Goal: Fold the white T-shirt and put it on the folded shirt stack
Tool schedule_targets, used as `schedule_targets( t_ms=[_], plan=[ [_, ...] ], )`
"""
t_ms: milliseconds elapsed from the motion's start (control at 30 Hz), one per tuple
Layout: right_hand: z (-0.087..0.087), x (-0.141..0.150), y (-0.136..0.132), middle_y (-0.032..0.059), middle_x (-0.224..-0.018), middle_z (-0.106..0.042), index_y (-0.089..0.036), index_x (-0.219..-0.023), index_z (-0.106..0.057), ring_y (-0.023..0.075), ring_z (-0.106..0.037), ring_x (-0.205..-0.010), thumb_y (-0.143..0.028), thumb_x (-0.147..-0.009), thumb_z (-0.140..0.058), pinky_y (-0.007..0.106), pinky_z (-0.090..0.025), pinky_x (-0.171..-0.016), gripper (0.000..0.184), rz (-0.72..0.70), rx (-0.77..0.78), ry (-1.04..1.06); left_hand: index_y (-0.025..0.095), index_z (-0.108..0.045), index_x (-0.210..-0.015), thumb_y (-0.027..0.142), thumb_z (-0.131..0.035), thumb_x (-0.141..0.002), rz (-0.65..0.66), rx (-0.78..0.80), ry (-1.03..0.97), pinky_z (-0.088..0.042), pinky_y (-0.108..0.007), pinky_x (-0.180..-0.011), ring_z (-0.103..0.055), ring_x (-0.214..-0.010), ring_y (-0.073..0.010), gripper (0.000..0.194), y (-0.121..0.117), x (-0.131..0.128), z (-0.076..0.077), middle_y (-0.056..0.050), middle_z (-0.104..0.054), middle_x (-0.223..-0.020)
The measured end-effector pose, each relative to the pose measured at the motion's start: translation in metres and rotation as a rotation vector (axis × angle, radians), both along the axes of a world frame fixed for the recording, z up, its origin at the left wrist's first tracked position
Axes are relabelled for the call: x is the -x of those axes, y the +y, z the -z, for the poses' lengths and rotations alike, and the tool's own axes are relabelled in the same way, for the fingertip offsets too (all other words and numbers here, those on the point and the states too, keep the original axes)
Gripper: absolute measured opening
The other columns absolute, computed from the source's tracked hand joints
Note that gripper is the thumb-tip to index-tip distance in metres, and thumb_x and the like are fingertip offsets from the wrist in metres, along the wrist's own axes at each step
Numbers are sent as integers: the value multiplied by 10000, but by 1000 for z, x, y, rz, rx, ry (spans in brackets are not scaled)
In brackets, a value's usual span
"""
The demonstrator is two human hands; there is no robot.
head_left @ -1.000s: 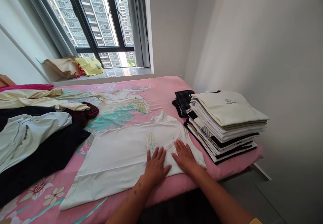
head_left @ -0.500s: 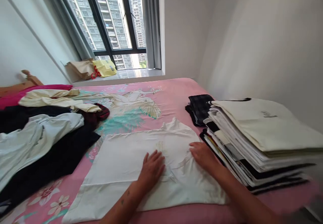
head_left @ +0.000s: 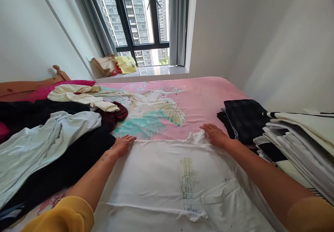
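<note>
A white shirt (head_left: 156, 176) lies spread on the bed, with a faded greenish print and a wrinkled, folded part on its right side. My left hand (head_left: 124, 145) rests at its far left corner, fingers stretched out. At the far right, beside the bunched edge near the neck, my right hand (head_left: 214, 135) lies with its fingers extended over the cloth. Neither hand visibly grips anything. The shirt's near edge runs out of view at the bottom.
Loose clothes (head_left: 52, 138), white, cream and black, are heaped on the left. Folded dark clothes (head_left: 244, 118) and a tall stack of folded garments (head_left: 294, 148) stand on the right. Paper bags (head_left: 104, 64) sit on the windowsill beyond the pink bedspread (head_left: 206, 96).
Both hands have moved from the shirt's middle to its far edge, the left hand outward to the left corner. The view has shifted, bringing the shirt closer.
</note>
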State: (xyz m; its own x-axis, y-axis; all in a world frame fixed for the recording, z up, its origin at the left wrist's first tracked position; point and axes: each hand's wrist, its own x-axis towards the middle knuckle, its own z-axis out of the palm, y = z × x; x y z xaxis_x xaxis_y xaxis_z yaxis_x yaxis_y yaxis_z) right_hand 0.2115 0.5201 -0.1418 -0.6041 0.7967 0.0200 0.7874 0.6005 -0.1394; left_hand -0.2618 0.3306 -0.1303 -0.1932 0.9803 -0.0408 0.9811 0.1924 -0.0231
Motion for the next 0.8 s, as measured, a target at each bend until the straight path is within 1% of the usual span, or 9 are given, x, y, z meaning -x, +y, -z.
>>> schedule_targets(
  t_ms=[33,100,200,300,367,433,500,633,800],
  plan=[
    [-1,5,6,32,-1440,-343,-261,-1357,-383,244,-262,-1330,-51,-739,-395,432,-293,-1044,652,-12,35,-45,332,-601,-1139,67,-445,-686,14,19,7,-274,-430,-1023,-477,-1180,-230,548,5,5,-1,-15,-600,-1220],
    [-4,12,17,46,-1396,-404,-268,-1345,-402,266,-309,-1296,-73,-727,-434,441,-308,-1020,648,-20,87,-108,311,-666,-1000,114,-455,-680,33,46,23,-321,-433,-955,-545,-1047,-253,431,13,15,-4,-32,-665,-1048],
    [-9,14,31,97,-1192,-554,-239,-1159,-575,296,-435,-1153,-139,-682,-526,429,-363,-936,490,-4,101,-138,273,-686,-801,170,-474,-649,65,77,32,-376,-371,-830,-571,-935,-257,280,22,27,-11,-36,-678,-897],
    [-16,11,37,101,-1011,-608,-205,-873,-651,281,-468,-1070,-166,-629,-581,362,-376,-879,256,-8,91,-137,256,-674,-745,210,-477,-637,88,88,27,-384,-320,-731,-583,-852,-239,229,22,33,-16,-35,-672,-825],
    [-24,6,33,87,-945,-619,-195,-821,-630,241,-511,-985,-156,-626,-570,301,-394,-798,208,5,91,-120,255,-677,-782,219,-467,-650,111,74,16,-381,-306,-704,-588,-803,-224,251,17,35,-18,-29,-672,-800],
    [-34,-2,21,66,-906,-625,-193,-855,-603,194,-546,-867,-134,-639,-531,255,-393,-697,234,31,91,-93,259,-679,-835,216,-458,-675,153,39,-7,-380,-298,-711,-593,-795,-210,277,9,35,-21,-21,-679,-814],
    [-46,-12,2,46,-914,-624,-196,-881,-579,161,-551,-805,-115,-653,-499,229,-373,-647,254,42,84,-59,254,-679,-855,231,-451,-719,196,-9,-25,-384,-297,-731,-597,-804,-204,266,-3,35,-26,-20,-684,-825],
    [-75,-37,-47,38,-933,-611,-190,-863,-558,141,-546,-801,-111,-676,-486,210,-348,-639,216,35,51,-2,233,-673,-838,302,-465,-783,286,-110,-16,-395,-315,-798,-598,-842,-208,225,-37,30,-40,-26,-690,-836],
    [-107,-68,-114,19,-862,-600,-197,-822,-544,132,-542,-750,-147,-715,-489,211,-330,-621,130,0,44,80,249,-667,-820,255,-487,-767,343,-197,4,-376,-356,-848,-588,-879,-221,189,-92,20,-51,-20,-692,-891]
  ],
)
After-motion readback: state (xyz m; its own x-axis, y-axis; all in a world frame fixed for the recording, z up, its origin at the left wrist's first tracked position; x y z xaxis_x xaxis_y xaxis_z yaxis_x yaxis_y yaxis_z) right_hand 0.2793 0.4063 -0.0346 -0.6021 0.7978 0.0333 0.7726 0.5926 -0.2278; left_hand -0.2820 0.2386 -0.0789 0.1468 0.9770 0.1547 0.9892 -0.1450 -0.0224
